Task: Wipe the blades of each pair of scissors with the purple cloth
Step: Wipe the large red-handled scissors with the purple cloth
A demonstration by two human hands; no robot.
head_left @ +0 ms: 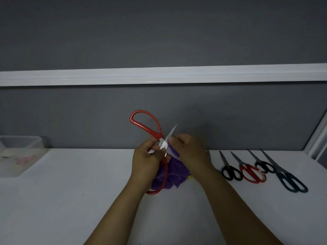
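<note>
Two bare forearms (230, 200) reach up from the bottom edge and meet above the middle of the table (70, 200). The left hand (146, 160) curls its fingers round the big red-handled scissors (160, 133) at the pivot, holding them off the table with the blades spread; one handle loop stands high, the other hangs low in front of the cloth. One blade (171, 132) points up and to the right. The right hand (191, 149) pinches the purple cloth (171, 177) against the lower part of that blade, and the rest of the cloth hangs bunched beneath both hands, down to the tabletop. The second blade is hidden behind the fingers and the cloth.

By my reading, this pair is mid-wipe, with only one blade being handled. To the right, four more pairs lie in a row, blades pointing away: the black scissors (231, 173), the red scissors (253, 175), the small black scissors (265, 167) and the dark blue scissors (292, 183). Another blade tip shows just beside the right wrist. Whether any of these are already cleaned cannot be told.

A clear plastic bin (19, 152) sits at the far left, well apart. The grey partition (88, 117) closes the back edge, its white frame (316, 138) the right corner. Open tabletop lies left of the hands and toward the person
</note>
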